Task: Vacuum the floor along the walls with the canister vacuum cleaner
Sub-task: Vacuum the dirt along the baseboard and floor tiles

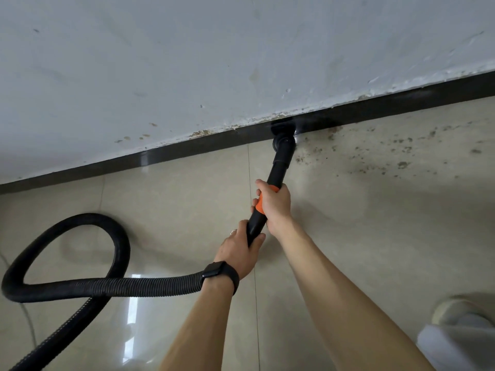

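Nearest, the black ribbed hose [80,286] lies in a big loop on the glossy beige tile floor [174,204], off to the left. It runs up to the left hand [238,253], black watch [221,273] on the wrist, which is curled tight round the low end of the black tube [278,170]. Just past it, the right hand [274,204] is wrapped round the tube's orange grip [259,206]. At the far end, the round black brush head [284,137] sits on the floor right against the dark baseboard [150,158]. Dark specks of dirt [401,156] are scattered to its right, below a scuffed white wall [187,62].
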Available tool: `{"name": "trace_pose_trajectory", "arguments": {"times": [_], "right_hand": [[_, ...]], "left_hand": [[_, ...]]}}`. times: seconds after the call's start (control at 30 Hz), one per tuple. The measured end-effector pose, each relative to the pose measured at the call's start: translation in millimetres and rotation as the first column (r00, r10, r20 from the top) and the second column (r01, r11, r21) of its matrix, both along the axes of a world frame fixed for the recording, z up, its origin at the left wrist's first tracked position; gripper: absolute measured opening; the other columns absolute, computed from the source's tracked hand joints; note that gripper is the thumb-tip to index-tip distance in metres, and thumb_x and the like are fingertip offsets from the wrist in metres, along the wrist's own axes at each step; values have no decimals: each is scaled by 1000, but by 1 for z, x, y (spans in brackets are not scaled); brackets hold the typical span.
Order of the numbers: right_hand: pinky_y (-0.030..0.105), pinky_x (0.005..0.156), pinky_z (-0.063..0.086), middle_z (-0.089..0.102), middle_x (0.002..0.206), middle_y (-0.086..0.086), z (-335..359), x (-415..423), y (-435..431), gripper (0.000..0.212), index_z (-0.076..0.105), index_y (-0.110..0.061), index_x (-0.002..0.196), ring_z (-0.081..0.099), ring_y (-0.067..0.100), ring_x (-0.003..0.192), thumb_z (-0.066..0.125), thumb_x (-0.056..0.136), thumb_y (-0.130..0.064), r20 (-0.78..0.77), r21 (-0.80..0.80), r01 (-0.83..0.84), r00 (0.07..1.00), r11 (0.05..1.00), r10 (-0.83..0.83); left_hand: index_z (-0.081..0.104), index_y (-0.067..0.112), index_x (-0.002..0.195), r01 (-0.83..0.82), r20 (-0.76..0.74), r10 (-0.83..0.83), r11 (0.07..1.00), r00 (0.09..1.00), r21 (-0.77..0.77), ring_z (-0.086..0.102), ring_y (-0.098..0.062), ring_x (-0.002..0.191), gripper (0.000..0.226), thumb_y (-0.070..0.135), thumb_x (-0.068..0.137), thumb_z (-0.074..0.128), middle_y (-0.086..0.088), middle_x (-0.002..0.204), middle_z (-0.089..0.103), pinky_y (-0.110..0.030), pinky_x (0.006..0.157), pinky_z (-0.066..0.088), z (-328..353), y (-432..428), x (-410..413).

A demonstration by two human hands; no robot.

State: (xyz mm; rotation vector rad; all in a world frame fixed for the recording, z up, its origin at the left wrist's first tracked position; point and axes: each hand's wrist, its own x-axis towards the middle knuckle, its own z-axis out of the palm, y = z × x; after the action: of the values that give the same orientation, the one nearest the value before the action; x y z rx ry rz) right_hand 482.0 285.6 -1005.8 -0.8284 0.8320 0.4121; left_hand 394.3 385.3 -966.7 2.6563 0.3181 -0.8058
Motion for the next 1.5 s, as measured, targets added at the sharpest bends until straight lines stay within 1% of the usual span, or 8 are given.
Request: {"name": "trace_pose_trajectory", "arguments": {"times": [0.17,0.27,0.4,0.6,0.77,0.97,1.23,1.5], "right_hand": [[34,54,52,55,62,-2,6,-6,2,23,47,-11,100,52,17,46,68,92,-18,6,-80,-33,999,996,33],[32,52,53,56,64,0,11,-18,4,25,49,-10,104,54,16,44,68,93,-22,-5,-157,-32,999,987,32],[29,49,52,55,78,6,14,-39,-4,33,47,-8,118,54,14,44,66,95,-23,-5,-241,5,1000,971,-6],[30,50,52,52,78,8,12,-88,-21,32,45,-9,121,54,16,45,65,97,-20,-44,-368,-40,999,929,25],[28,46,48,53,61,1,5,-125,-26,22,46,-9,109,50,16,42,62,94,-12,-71,-401,-46,997,915,19],[30,47,46,50,60,0,8,-119,-32,17,46,-11,101,45,18,43,57,89,-5,-57,-391,-76,997,917,59],[29,48,46,44,67,8,10,-82,-27,17,46,-11,101,43,23,49,56,88,-6,-34,-392,-145,989,909,143],[30,49,45,44,63,5,4,-64,-8,15,46,-10,100,42,21,45,52,88,-4,-9,-385,-91,995,918,95]], "left_hand": [[32,29,92,135,18,-137,985,990,110,51,-9,56,35,64,93,38,11,71,53,-29,47,34,3,7,-2],[29,29,91,259,83,-276,949,957,178,49,-11,51,39,68,92,32,12,65,50,-29,48,34,4,16,-7],[28,29,93,350,155,-363,931,919,107,49,-18,53,38,67,92,32,12,65,48,-31,49,33,-3,20,-21],[23,31,89,334,171,-316,939,933,-85,46,-17,52,36,65,93,35,12,62,46,-32,51,33,-14,4,-73],[24,27,96,317,112,-301,932,947,-173,63,-29,74,36,61,96,35,-1,87,65,-35,61,44,-26,-7,-113],[30,22,104,322,122,-308,940,943,-116,65,-29,83,39,60,97,34,-1,100,64,-34,62,42,-31,-15,-107],[31,21,108,343,203,-342,939,918,31,67,-28,83,45,64,96,31,0,101,65,-33,59,38,-45,-17,-74],[35,19,107,338,228,-352,936,908,99,68,-28,84,46,63,96,34,0,99,67,-32,58,35,-44,2,-49]]}}
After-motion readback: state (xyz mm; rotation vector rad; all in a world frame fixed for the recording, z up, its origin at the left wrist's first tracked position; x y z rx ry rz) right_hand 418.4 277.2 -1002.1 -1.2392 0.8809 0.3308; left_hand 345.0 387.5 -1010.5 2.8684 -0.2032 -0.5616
